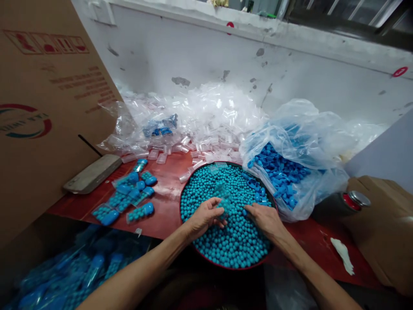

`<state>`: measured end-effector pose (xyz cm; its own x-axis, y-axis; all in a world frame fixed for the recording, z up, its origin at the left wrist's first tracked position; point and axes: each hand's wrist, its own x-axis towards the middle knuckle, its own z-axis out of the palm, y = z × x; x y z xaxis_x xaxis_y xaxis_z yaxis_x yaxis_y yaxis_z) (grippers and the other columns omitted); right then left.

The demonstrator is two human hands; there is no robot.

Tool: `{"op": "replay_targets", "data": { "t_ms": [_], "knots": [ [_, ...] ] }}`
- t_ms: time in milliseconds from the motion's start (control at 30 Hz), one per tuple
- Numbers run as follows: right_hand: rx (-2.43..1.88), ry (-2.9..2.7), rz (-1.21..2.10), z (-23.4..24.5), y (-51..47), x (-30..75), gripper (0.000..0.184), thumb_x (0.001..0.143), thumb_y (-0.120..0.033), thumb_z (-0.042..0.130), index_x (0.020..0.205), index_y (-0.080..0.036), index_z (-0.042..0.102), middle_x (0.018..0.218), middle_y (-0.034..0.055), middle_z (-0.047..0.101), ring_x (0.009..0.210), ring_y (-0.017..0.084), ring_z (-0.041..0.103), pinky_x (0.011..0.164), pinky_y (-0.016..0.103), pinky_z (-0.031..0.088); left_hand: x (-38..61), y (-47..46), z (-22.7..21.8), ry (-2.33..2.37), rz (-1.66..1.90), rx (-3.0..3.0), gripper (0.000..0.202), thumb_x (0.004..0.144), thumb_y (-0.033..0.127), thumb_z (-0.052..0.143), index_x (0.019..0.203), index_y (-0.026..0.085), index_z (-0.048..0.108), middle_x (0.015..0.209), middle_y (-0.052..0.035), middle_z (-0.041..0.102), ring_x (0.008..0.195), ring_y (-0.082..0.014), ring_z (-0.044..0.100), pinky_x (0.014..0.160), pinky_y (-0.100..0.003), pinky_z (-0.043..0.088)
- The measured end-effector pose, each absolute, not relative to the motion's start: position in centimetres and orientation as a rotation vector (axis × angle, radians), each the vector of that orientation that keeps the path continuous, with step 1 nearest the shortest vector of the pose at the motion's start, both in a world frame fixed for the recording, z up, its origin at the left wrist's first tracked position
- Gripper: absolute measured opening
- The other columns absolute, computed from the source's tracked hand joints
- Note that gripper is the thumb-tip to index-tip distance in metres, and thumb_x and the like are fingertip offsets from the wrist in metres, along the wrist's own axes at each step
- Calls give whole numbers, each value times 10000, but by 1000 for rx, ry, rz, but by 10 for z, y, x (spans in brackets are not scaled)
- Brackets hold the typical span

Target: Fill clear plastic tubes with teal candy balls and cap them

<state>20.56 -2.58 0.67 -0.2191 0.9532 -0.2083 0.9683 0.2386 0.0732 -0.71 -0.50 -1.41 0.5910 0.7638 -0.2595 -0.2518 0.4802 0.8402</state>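
Observation:
A round tub (183, 189) full of small teal balls (232, 247) stands at the table's front. Over the balls, my left hand (208, 215) is closed around a clear plastic tube (227, 206) that has teal balls in or behind it. My right hand (263, 218) is at the right part of the tub, its fingers pinched on a small blue cap (245, 211), mostly hidden by the fingertips. Several loose blue caps (256, 189) lie on the balls at the tub's upper right, just beyond my right hand.
A plastic bag of blue caps (280, 168) and a heap of clear tubes (219, 116) lie along the wall. Filled, capped tubes (130, 193) rest on the red table (167, 172); more fill a box below left. A flask (342, 204) and cardboard box (48, 86) flank them.

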Motion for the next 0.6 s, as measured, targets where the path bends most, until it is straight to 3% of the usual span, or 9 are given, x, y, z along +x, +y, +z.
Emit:
{"op": "replay_targets", "data": {
  "t_ms": [133, 267, 433, 600],
  "knots": [
    [2052, 2521, -6, 12, -24, 192, 163, 793, -327, 454, 827, -193, 541, 897, 91, 559, 831, 208, 527, 638, 263, 385, -5, -6, -14, 734, 611, 865, 290, 660, 262, 584, 859, 164, 398, 723, -17, 613, 578, -128, 606, 495, -204, 435],
    [2165, 2674, -465, 2, -21, 176, 222, 832, -316, 398, 968, -175, 503, 801, 43, 597, 715, 168, 566, 626, 254, 419, -2, -7, -17, 814, 645, 1031, 277, 674, 238, 544, 903, 160, 410, 649, 17, 590, 457, -95, 558, 424, -185, 415],
    [2366, 2719, -389, -1, -22, 171, 330, 865, -277, 313, 1139, -208, 482, 964, 67, 568, 888, 186, 537, 764, 313, 420, -3, -8, -18, 848, 615, 1014, 340, 697, 267, 509, 1001, 162, 402, 646, 22, 567, 407, -80, 532, 353, -151, 366],
    [2084, 2961, -965, 8, -26, 168, 325, 859, -198, 316, 1105, -219, 527, 819, 36, 529, 777, 130, 522, 743, 268, 439, -4, -7, -21, 846, 616, 1047, 324, 726, 336, 500, 986, 167, 407, 632, 31, 545, 362, -55, 488, 310, -127, 314]
  ]
}}
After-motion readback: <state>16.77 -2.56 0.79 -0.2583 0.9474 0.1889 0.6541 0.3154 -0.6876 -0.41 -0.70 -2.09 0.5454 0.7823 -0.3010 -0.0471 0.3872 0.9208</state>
